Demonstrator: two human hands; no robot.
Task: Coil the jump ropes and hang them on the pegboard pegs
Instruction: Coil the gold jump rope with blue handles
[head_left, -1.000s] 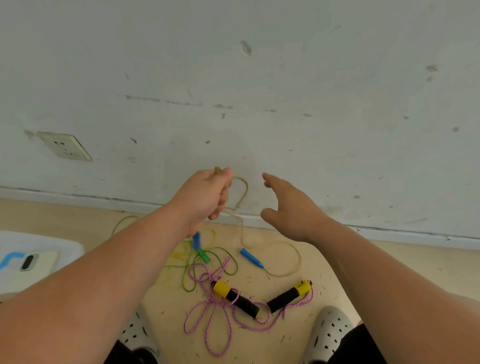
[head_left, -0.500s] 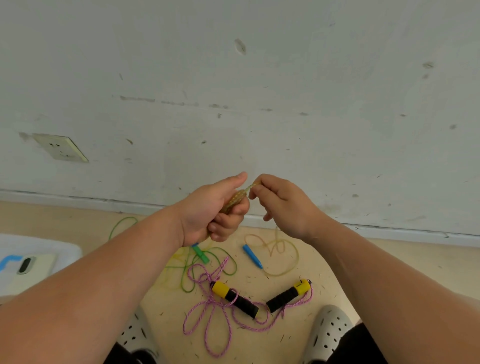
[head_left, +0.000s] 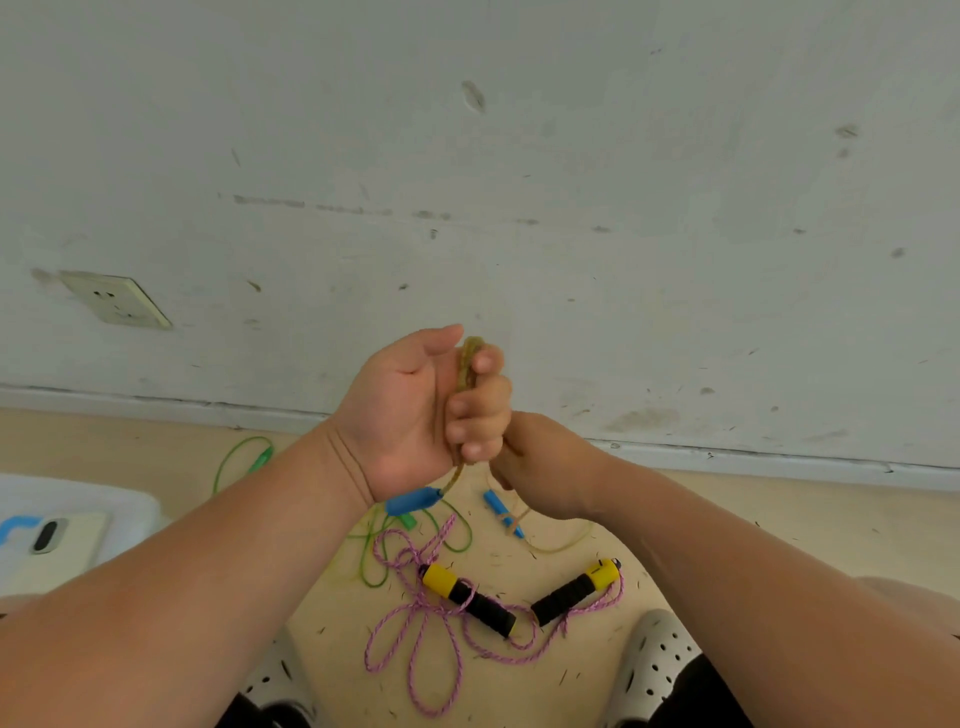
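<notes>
Bare room: scuffed wall w/ socket, dusty floor.

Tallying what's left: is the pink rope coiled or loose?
Loose: the pink rope sprawls in uneven loops on the floor, crossing its two handles.

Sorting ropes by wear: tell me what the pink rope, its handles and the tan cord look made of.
The pink rope: braided textile, matte; a pink-and-white twist shows. Its handles: the black grip looks like matte foam, the yellow ends like smooth hard plastic. The tan cord, held in the left hand: smooth, slightly translucent, probably PVC or rubber; which is unclear.
</notes>
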